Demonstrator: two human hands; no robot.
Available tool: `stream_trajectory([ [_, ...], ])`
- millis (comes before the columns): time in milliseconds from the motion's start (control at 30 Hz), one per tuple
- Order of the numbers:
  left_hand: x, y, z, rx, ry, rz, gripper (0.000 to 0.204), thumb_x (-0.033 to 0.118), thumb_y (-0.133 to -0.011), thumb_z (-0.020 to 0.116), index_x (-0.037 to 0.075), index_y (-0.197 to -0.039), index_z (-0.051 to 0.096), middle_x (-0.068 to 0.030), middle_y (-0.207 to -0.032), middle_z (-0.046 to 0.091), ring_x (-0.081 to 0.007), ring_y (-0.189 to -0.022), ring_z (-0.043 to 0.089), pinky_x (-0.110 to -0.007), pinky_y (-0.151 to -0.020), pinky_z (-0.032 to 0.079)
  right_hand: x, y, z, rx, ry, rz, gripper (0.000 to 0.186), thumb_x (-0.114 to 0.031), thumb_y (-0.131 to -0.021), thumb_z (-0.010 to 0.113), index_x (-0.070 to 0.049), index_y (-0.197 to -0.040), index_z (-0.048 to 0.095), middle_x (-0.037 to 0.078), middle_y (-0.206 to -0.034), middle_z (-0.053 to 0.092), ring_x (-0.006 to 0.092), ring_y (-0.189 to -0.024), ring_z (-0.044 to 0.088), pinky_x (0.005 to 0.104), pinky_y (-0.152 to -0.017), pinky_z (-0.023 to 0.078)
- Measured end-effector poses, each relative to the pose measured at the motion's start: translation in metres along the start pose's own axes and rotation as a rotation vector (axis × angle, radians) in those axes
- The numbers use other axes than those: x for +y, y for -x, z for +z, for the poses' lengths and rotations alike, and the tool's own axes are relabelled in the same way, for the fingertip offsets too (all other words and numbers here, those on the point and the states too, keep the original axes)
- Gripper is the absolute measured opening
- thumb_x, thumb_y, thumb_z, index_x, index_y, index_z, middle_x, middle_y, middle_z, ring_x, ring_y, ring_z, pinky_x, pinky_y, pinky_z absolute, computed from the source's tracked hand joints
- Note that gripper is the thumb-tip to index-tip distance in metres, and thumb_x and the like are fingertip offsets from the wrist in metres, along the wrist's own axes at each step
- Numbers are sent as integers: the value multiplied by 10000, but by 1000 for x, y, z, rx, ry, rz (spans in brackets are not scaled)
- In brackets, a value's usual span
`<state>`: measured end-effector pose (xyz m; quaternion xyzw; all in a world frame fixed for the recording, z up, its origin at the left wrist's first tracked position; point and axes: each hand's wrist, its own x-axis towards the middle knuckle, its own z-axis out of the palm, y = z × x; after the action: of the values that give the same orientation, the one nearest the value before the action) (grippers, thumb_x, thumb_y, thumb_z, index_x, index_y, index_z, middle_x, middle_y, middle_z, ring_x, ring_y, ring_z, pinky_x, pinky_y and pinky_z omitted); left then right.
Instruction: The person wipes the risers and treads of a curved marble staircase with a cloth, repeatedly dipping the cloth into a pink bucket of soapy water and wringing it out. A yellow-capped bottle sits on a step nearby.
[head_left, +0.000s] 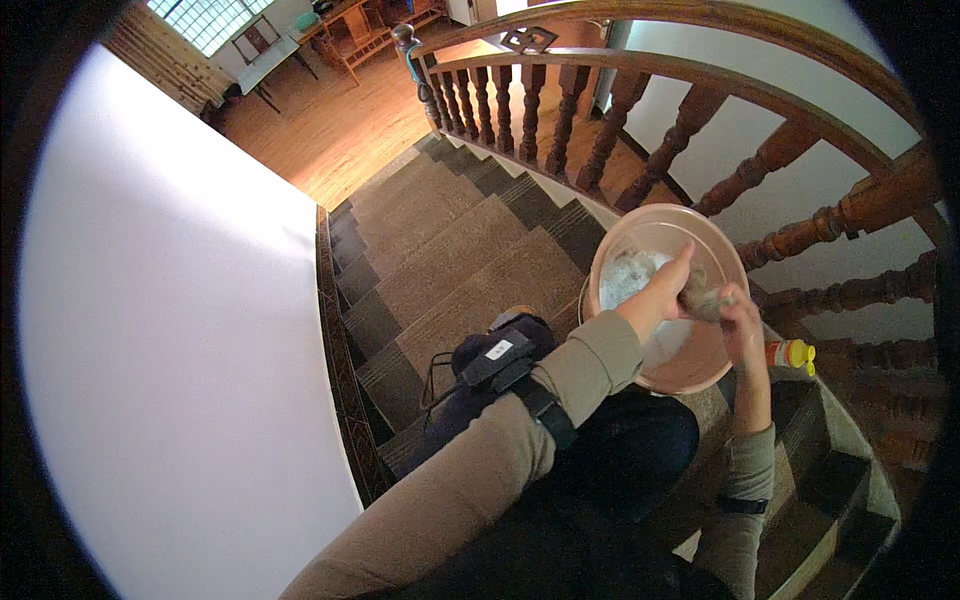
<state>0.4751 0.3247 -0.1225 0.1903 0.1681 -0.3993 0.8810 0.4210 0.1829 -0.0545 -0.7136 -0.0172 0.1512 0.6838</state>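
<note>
A pink plastic bucket point(706, 362) stands on the stairs at the right, with white suds point(625, 278) in the water inside it. Over its opening, a wet greyish-brown cloth point(703, 298) is bunched between my two hands. My left hand point(664, 288) reaches in from the left with its fingers closed on the cloth. On the other side, my right hand point(740, 322) grips the cloth's right end near the bucket's rim. Some of the fingers and the cloth are smeared by motion.
A bottle with a yellow cap point(795, 354) lies or stands right of the bucket; which, I cannot tell. The wooden banister point(665, 70) curves along the right. A white wall point(190, 290) borders the stone stairs point(470, 250) at left. Below is a wooden floor point(340, 120) with furniture.
</note>
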Motion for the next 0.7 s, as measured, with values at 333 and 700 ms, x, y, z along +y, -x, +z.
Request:
stream_trajectory([
  [333, -25, -7, -2, 72, -143, -88, 382, 386, -919, 482, 56, -1108, 520, -114, -1112, 540, -250, -974, 571, -488, -841, 477, 14, -5, -12, 96, -404, -46, 151, -58, -757, 556, -53, -904, 524, 54, -918, 554, 158, -875, 540, 293, -811, 432],
  [700, -17, 2, 12, -138, -195, -152, 500, 483, -840, 597, 121, -1168, 493, -78, -1183, 516, -251, -1068, 522, -499, -954, 409, 74, -28, -3, 212, -963, 150, 336, -298, -934, 470, -46, -1154, 508, 104, -1054, 578, 232, -984, 575, 370, -845, 479],
])
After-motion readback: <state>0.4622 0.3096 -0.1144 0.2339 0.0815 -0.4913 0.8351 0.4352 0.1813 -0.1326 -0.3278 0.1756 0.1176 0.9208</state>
